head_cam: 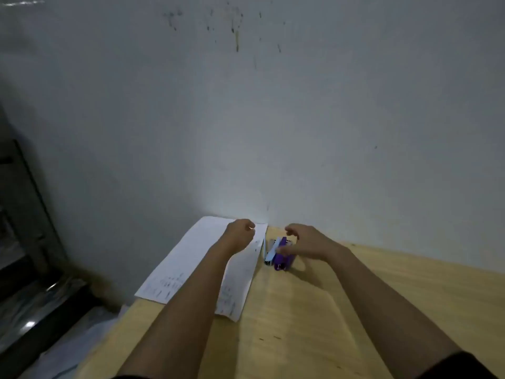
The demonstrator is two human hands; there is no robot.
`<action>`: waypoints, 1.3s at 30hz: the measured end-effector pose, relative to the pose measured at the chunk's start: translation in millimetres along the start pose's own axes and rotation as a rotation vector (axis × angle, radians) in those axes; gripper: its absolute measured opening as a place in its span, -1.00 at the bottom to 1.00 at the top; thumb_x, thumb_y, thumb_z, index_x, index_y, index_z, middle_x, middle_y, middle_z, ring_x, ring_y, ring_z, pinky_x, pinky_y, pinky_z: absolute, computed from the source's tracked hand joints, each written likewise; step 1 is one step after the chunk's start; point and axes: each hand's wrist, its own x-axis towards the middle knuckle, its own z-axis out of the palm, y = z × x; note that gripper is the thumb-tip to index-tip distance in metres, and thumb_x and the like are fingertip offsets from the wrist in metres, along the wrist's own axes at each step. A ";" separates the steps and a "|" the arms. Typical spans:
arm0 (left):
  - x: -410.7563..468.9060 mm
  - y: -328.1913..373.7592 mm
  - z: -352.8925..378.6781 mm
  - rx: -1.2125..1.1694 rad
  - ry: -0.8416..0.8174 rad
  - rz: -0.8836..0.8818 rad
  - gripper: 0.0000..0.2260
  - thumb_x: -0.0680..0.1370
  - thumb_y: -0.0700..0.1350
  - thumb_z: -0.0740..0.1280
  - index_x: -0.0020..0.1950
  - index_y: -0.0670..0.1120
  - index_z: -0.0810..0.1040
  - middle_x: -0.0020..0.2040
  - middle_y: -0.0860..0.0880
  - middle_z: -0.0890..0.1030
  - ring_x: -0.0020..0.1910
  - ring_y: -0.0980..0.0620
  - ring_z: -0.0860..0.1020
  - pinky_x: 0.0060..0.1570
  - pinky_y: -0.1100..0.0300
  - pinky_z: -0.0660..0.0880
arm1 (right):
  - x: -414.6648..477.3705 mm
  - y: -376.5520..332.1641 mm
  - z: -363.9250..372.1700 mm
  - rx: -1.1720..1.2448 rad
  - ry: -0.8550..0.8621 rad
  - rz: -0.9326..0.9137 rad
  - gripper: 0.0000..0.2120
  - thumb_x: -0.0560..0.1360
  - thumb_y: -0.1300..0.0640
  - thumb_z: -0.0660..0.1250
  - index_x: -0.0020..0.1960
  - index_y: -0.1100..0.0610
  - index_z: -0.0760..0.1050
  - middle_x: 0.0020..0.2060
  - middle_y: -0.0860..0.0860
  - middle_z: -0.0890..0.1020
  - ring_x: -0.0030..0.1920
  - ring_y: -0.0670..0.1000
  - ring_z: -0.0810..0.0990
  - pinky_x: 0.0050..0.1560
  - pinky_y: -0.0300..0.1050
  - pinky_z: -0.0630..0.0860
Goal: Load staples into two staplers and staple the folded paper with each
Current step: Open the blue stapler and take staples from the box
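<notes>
Right hand [306, 242] gripped the purple stapler [284, 262] by the far wall [273, 132], right of the folded paper [191, 258], while the left hand [240, 233] pinched a likely staple strip [250, 228]; loading seemed underway, needing the stapler opened next.

The right grip [303, 243] covers much of the purple stapler [282, 262]. A tiny bright item [250, 228] pinched in the left grip [241, 232] is too small to identify. Print on the paper [191, 255] is blurred.

Your left grip [241, 232] and right grip [306, 242] are bare, and both forearms too. A dark sleeve [461, 365] covers the right upper arm.
</notes>
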 end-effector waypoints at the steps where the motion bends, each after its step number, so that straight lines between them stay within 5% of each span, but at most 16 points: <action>1: 5.1 -2.5 4.7 0.027 -0.017 -0.010 -0.69 0.59 -0.17 0.17 0.32 -0.19 0.44 0.30 -0.19 0.48 0.25 -0.16 0.46 0.22 0.06 0.41 | 5.6 1.9 5.8 -0.058 -0.038 -0.007 -0.24 0.37 -0.18 0.41 0.42 0.15 0.24 0.36 0.07 0.39 0.31 0.07 0.39 0.27 -0.07 0.37; 6: 27.6 -4.3 25.4 0.125 -0.105 0.001 -0.64 0.60 -0.14 0.17 0.39 -0.19 0.38 0.39 -0.17 0.41 0.36 -0.11 0.37 0.30 0.13 0.31 | 27.6 13.8 30.7 -0.218 -0.033 -0.047 -0.26 0.24 -0.34 0.42 0.23 0.09 0.33 0.15 0.01 0.46 0.10 0.02 0.42 0.08 -0.09 0.47; 11: 44.1 -4.8 32.8 0.174 -0.130 0.057 -0.77 0.59 -0.17 0.18 0.13 -0.19 0.58 0.12 -0.19 0.56 0.14 -0.11 0.50 0.12 0.15 0.41 | 41.8 13.7 39.3 -0.268 -0.003 -0.103 -0.32 0.27 -0.38 0.35 0.16 0.09 0.40 0.04 0.01 0.51 0.02 0.01 0.45 0.01 -0.10 0.44; 14: 45.3 -5.0 31.0 0.205 -0.143 0.078 -0.73 0.59 -0.15 0.18 0.17 -0.21 0.57 0.20 -0.17 0.57 0.18 -0.11 0.49 0.05 0.20 0.36 | 41.8 13.1 39.5 -0.234 0.041 -0.111 -0.35 0.24 -0.37 0.39 0.09 0.10 0.44 -0.01 0.02 0.53 -0.01 0.02 0.47 -0.04 -0.09 0.44; 18: 45.8 0.5 21.9 0.126 -0.109 0.088 -0.77 0.57 -0.13 0.23 0.15 -0.20 0.54 0.15 -0.19 0.58 0.08 -0.10 0.53 -0.02 0.19 0.41 | 37.2 9.3 34.0 -0.148 0.107 -0.152 -0.14 0.19 -0.27 0.50 0.34 0.10 0.32 0.24 0.02 0.44 0.19 0.04 0.44 0.15 -0.04 0.46; 23: 30.7 33.2 -0.5 -0.372 -0.124 0.059 -0.83 0.58 -0.20 0.25 0.14 -0.24 0.46 -0.10 -0.14 0.58 -0.23 0.03 0.58 -0.32 0.33 0.57 | 27.0 -0.1 9.1 0.008 0.218 -0.239 -0.04 0.23 0.05 0.58 0.48 0.09 0.11 0.41 -0.01 0.21 0.33 -0.01 0.33 0.16 -0.26 0.39; 28: 17.4 56.0 -6.3 -0.356 -0.024 0.247 -0.77 0.58 -0.23 0.25 0.21 -0.27 0.49 0.05 -0.22 0.55 -0.05 -0.09 0.56 -0.27 0.36 0.58 | 4.7 -7.0 -17.2 0.392 0.389 -0.294 -0.47 0.43 0.14 0.43 0.35 0.16 0.37 0.28 0.03 0.43 0.23 -0.01 0.49 0.16 -0.36 0.44; 31: 6.6 74.3 -5.6 -0.361 -0.028 0.315 -0.78 0.56 -0.22 0.27 0.20 -0.25 0.50 0.07 -0.20 0.57 -0.03 -0.08 0.59 -0.20 0.35 0.58 | -8.5 -4.8 -32.4 0.478 0.549 -0.260 -0.75 0.48 0.18 0.36 0.16 0.18 0.53 0.05 0.06 0.59 0.07 0.06 0.61 0.11 -0.11 0.58; 34: -7.4 90.1 3.5 -0.311 -0.037 0.383 -0.80 0.56 -0.21 0.28 0.16 -0.24 0.50 0.03 -0.15 0.58 -0.06 -0.04 0.60 -0.21 0.38 0.57 | -18.8 -3.6 -40.4 0.522 0.620 -0.182 -0.86 0.47 0.23 0.37 0.03 0.19 0.58 -0.13 0.04 0.62 -0.03 0.08 0.64 0.05 0.08 0.60; 37: -19.0 99.8 13.1 -0.304 0.056 0.428 -0.83 0.58 -0.20 0.24 0.15 -0.20 0.48 0.00 -0.13 0.56 -0.02 -0.04 0.58 -0.17 0.34 0.56 | -30.8 1.1 -47.2 0.693 0.696 -0.070 -0.85 0.48 0.28 0.34 0.03 0.28 0.56 -0.11 0.13 0.61 0.00 0.13 0.64 0.02 0.02 0.61; 39: -24.9 102.8 13.6 -0.505 0.126 0.389 -0.88 0.60 -0.19 0.22 0.11 -0.18 0.46 0.02 -0.16 0.56 0.02 -0.06 0.58 -0.14 0.30 0.58 | -41.7 9.7 -55.6 0.962 0.765 0.060 -0.87 0.48 0.30 0.31 0.00 0.31 0.55 -0.07 0.19 0.62 0.00 0.15 0.64 -0.06 -0.08 0.62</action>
